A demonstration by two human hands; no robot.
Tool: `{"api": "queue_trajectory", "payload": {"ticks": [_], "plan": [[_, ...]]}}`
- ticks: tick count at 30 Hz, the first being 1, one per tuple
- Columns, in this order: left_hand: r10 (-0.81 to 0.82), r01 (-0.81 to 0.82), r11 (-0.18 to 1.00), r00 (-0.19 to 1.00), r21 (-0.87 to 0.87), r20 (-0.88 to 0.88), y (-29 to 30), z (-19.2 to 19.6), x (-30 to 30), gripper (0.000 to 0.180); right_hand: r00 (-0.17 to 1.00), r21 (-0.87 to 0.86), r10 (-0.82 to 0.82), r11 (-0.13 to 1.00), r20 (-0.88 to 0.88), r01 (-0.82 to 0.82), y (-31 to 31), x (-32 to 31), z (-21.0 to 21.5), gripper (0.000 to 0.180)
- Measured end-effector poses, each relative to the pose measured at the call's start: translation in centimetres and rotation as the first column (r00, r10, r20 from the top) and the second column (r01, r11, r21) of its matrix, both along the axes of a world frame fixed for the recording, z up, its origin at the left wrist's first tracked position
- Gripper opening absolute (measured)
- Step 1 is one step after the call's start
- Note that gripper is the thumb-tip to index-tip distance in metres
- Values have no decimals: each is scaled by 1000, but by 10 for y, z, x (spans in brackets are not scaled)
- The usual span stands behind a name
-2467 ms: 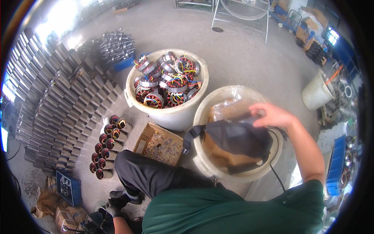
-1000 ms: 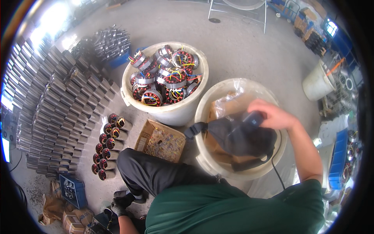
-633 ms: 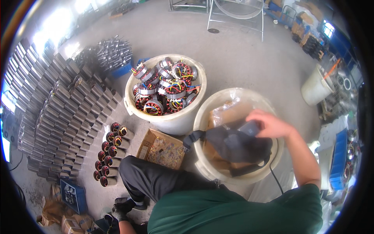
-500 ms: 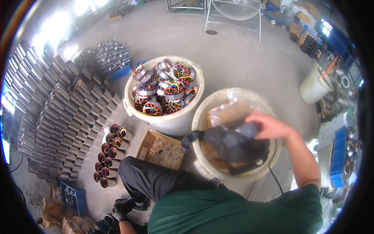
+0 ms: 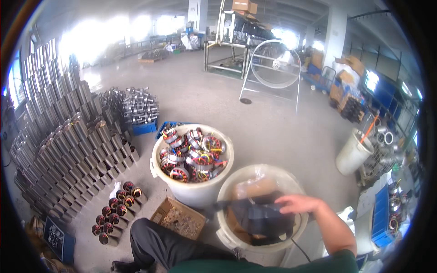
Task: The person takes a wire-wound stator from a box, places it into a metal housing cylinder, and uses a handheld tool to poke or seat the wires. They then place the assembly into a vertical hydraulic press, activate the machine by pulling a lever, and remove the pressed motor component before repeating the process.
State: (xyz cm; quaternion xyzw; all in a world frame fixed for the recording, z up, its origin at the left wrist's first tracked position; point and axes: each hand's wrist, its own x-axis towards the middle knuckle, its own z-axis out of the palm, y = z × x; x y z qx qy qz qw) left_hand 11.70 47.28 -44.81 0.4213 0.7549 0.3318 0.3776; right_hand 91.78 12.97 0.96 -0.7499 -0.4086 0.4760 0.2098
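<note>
My right hand (image 5: pixel 298 203) rests, palm down, on a dark power tool (image 5: pixel 264 218) that lies on brown cardboard inside a cream bucket (image 5: pixel 227 230). The fingers curl over the tool's top; the grip itself is hidden. A black cable runs from the tool over the bucket's rim toward me. My left hand is out of view. My dark-trousered leg (image 5: pixel 168 245) is bent at the lower edge.
A second cream bucket (image 5: pixel 193 191) holds several wound motor stators (image 5: pixel 191 154). Stacks of metal cylinders (image 5: pixel 68 141) fill the left. Small rotors (image 5: pixel 118 209) and a cardboard box (image 5: pixel 180 220) lie on the floor. A white bucket (image 5: pixel 353 154) and a fan stand (image 5: pixel 273 68) are beyond.
The view has tilted upward, showing more of the hall. My right hand has stayed on the dark tool in the bucket, shifting slightly over it.
</note>
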Motion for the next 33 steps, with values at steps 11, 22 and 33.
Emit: {"api": "queue_trajectory", "payload": {"ticks": [11,22,33], "plan": [[-259,255,966,948,-48,-182,-16,-9,-40,26,880,-4,396,912,261,-409,11,5,-12,31],[125,-172,983,878,61,462,-25,-12,-23,33,793,117,148,957,591,-266,42,58,-60,26],[-300,155,920,869,359,393,-20,-33,-57,25,802,180,368,850,470,-495,66,66,-51,30]]}}
